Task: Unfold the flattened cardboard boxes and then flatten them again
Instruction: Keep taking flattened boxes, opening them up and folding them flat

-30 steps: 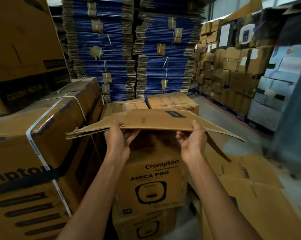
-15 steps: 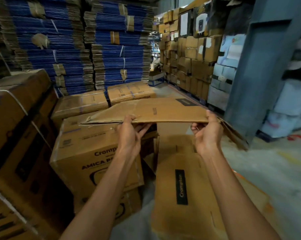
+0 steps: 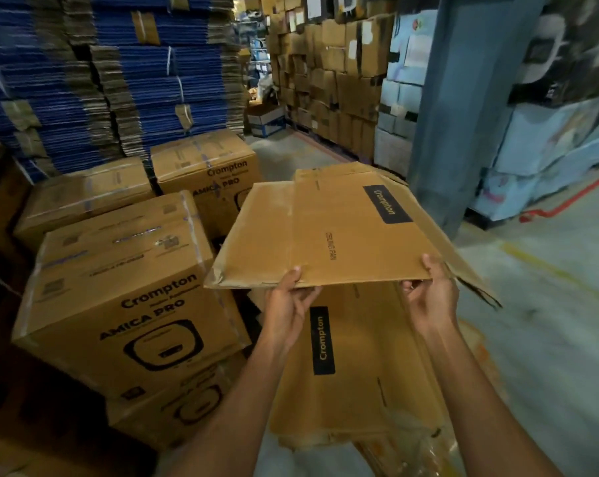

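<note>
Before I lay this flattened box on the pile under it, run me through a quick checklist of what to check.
1. Grip on the near edge: ok. The left hand and the right hand each pinch the flattened box.
2. Box folded flat: not ok. A flap hangs loose beyond the right hand.
3. Landing spot: ok. The flat cardboard pile lies right below; the part that shows is bare.
4. Gap to the sealed Crompton box on the left: cannot tell; the held corner overlaps it in view.
5. Footing: cannot tell; the feet are hidden.
</note>
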Demonstrator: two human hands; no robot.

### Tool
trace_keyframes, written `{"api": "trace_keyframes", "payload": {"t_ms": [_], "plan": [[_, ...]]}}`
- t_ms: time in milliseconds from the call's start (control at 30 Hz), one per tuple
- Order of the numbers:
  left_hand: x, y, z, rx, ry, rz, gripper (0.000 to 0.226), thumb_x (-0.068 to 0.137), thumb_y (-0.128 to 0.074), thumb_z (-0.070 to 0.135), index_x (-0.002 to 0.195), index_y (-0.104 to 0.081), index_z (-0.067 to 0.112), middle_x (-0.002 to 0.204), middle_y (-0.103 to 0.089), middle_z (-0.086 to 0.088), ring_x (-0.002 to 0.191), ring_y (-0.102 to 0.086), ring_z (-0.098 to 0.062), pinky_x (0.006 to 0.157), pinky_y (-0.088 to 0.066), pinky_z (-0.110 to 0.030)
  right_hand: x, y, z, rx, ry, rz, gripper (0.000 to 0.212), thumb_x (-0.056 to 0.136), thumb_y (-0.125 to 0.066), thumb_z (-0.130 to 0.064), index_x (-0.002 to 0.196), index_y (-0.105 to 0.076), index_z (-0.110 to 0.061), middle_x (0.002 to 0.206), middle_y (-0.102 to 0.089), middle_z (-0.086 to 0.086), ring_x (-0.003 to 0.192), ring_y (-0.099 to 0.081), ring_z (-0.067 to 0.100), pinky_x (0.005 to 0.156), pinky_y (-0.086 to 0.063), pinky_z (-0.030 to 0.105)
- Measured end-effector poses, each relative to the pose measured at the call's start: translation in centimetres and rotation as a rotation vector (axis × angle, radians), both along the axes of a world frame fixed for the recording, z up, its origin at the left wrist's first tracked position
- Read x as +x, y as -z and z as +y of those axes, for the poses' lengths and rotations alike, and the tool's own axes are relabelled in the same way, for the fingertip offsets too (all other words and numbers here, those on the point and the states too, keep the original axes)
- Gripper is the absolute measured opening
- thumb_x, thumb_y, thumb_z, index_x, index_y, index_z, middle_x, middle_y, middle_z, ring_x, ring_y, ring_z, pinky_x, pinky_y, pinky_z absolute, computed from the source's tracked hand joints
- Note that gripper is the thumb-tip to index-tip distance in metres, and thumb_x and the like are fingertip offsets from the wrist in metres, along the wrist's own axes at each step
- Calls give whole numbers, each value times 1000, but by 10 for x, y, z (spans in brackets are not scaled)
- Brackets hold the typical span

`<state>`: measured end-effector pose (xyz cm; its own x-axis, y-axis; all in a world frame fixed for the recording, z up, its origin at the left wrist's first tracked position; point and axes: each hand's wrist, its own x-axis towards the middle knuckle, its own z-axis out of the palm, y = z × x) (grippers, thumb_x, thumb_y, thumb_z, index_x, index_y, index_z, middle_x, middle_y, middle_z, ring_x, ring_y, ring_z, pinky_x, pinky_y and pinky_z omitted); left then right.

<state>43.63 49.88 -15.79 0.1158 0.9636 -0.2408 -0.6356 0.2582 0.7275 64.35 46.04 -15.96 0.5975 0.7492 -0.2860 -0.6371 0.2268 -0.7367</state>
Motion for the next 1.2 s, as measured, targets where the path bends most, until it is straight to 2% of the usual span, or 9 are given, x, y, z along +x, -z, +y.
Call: {"api": "trace_keyframes", "payload": {"t_ms": [100,233,400,633,700,767,1000,1100,1200], "plan": [[2,58,6,-154,4,-4,50,101,-56,8,148,-44,18,135,-66,-10,122,-64,-30,82,-60,-40,9,53,1,-99,-71,48,8,101,-58,-18,107,-62,-21,87,-74,-5,68,-65,8,53,-44,22],[0,127,-7,-383,-11,28,47,101,-56,10,147,-47,14,130,-67,-12,118,-64,-31,82,-55,-39,12,128,-5,-290,-187,98,10,102,-58,-22,111,-63,-21,95,-76,-2,75,-65,12,63,-47,22],[-7,189,-28,-584,-47,126,35,100,-59,4,134,-53,7,112,-68,-12,97,-65,-27,72,-54,-39,9,204,-30,-482,-223,187,5,102,-58,-23,100,-60,-18,61,-55,-1,41,-45,6,38,-41,18],[-13,255,-46,-860,-78,152,19,98,-59,-5,116,-55,-1,113,-64,-23,102,-62,-34,103,-50,-48,7,281,-57,-730,-180,328,23,102,-57,-15,81,-51,-11,55,-49,10,28,-36,10,34,-37,14],[-13,269,-50,-915,-81,166,5,100,-55,-5,102,-58,-1,97,-65,-19,87,-63,-29,100,-51,-44,7,294,-60,-758,-202,370,21,103,-52,-12,82,-53,-13,55,-58,11,31,-49,11,37,-44,15],[-13,279,-53,-938,-77,172,12,101,-53,-2,92,-58,2,86,-61,-14,73,-55,-22,86,-53,-38,5,301,-61,-767,-225,398,22,103,-47,-10,83,-53,-17,60,-64,13,36,-57,12,40,-48,18],[-16,294,-58,-961,-11,168,15,103,-50,12,90,-57,12,73,-47,-7,58,-46,-16,56,-44,-25,-8,319,-64,-786,-151,465,19,99,-47,-7,106,-63,-15,104,-57,9,75,-69,24,54,-58,27],[-19,291,-59,-959,26,168,20,100,-60,21,109,-56,4,101,-55,-15,99,-58,-29,92,-52,-39,-14,318,-68,-783,-126,494,28,98,-51,-7,125,-59,-10,120,-53,11,91,-66,28,68,-58,36],[-25,281,-56,-908,66,157,30,102,-59,26,123,-52,6,118,-57,-14,117,-57,-32,106,-48,-43,-25,311,-68,-773,-127,459,26,98,-51,-8,124,-56,-8,113,-58,8,92,-65,26,74,-56,36]]}}
